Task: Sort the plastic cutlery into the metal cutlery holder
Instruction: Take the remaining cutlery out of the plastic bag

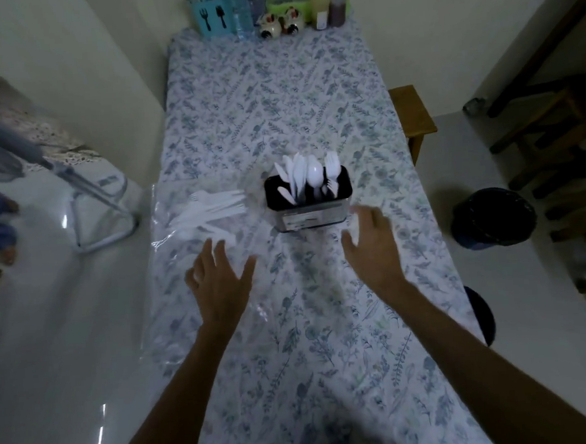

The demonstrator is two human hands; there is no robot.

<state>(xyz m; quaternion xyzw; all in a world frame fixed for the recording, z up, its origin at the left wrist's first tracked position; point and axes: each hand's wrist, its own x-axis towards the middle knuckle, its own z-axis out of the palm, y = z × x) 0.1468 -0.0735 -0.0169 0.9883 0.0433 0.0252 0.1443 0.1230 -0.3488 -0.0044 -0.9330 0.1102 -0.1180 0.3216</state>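
Note:
A metal cutlery holder [310, 217] stands mid-table with several white plastic knives, a spoon [315, 176] and forks upright in its sections. To its left a pile of white plastic cutlery [210, 213] lies on a clear plastic sheet. My left hand [219, 277] hovers just in front of that pile, fingers spread and empty. My right hand [372, 244] is spread open beside the holder's front right corner, holding nothing.
The table [277, 102] wears a blue floral cloth. At its far end stand a teal cutlery box [212, 15], bottles and small ceramic figures. A wooden bench [411, 111] and a black bin [493, 218] are on the right, a metal frame [88, 207] on the left.

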